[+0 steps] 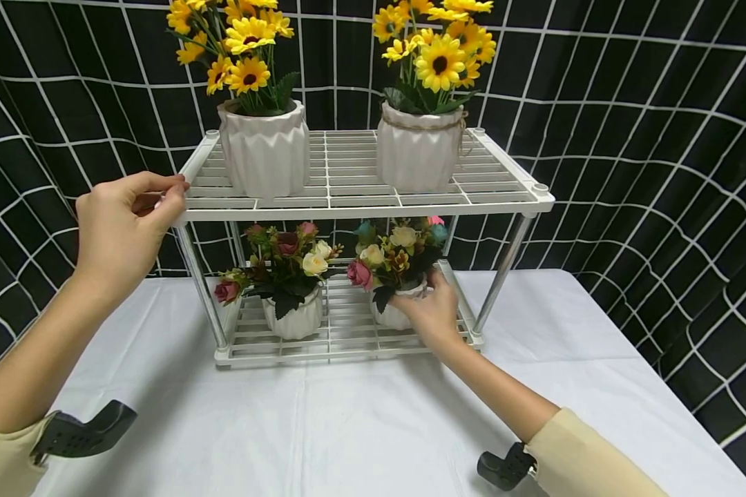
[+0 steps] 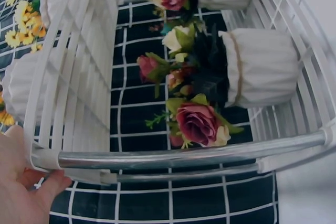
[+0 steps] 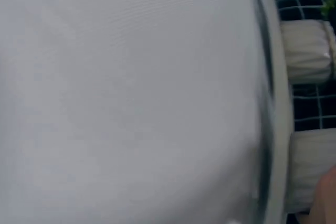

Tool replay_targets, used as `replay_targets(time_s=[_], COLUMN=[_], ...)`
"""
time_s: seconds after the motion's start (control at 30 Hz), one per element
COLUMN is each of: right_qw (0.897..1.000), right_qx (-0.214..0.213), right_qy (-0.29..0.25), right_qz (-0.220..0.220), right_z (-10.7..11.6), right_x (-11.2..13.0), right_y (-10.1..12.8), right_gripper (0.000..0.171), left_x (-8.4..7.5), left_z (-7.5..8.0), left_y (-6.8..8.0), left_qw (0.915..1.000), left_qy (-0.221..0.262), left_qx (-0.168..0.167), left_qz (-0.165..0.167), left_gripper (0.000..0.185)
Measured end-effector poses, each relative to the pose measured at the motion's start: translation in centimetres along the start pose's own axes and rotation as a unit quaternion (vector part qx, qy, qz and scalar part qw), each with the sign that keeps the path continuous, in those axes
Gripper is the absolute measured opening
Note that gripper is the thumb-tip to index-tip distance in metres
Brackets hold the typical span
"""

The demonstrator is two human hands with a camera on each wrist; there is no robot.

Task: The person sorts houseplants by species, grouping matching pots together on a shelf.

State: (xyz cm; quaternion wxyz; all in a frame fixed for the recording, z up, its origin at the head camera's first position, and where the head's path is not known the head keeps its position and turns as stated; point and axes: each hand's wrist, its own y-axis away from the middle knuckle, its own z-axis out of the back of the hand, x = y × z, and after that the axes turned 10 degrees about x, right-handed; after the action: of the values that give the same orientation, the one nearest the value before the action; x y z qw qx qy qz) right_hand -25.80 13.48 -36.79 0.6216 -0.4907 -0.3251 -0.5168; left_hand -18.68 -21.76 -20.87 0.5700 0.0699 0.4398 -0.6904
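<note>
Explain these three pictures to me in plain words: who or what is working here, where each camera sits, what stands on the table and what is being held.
No machine works here: a person uses two bare hands and wears three cameras. The big picture comes from the head, looking down and forward. The other two come from the wrists, so they look tilted and very close; the right wrist one is mostly blurred white cloth.

On the table, covered in white cloth, stands a white two-level rack. Its upper level carries two white pots of yellow sunflowers. Its lower level carries two smaller white pots of mixed roses, a left one and a right one.

The left hand pinches the upper level's front left corner. The right hand has its grip around the right rose pot, which stands on the lower level. Behind hangs a black cloth with white grid lines.
</note>
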Motion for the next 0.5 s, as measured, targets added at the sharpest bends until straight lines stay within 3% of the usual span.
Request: replay_targets(time_s=[0.23,0.5], right_qw=[1.000,0.998], right_qx=[-0.001,0.035], right_qy=[0.019,0.031], right_qz=[0.001,-0.031], right_z=[0.1,0.5], right_x=[-0.8,-0.4], right_y=[0.6,1.4], right_gripper=[0.075,0.082], left_x=[-0.1,0.3], left_z=[-0.1,-0.5], left_y=[-0.1,0.0], left_qw=[1.0000,0.9997], left_qy=[0.006,0.017], left_qx=[-0.002,-0.014], left_qz=[-0.004,-0.014], left_gripper=[0.030,0.031])
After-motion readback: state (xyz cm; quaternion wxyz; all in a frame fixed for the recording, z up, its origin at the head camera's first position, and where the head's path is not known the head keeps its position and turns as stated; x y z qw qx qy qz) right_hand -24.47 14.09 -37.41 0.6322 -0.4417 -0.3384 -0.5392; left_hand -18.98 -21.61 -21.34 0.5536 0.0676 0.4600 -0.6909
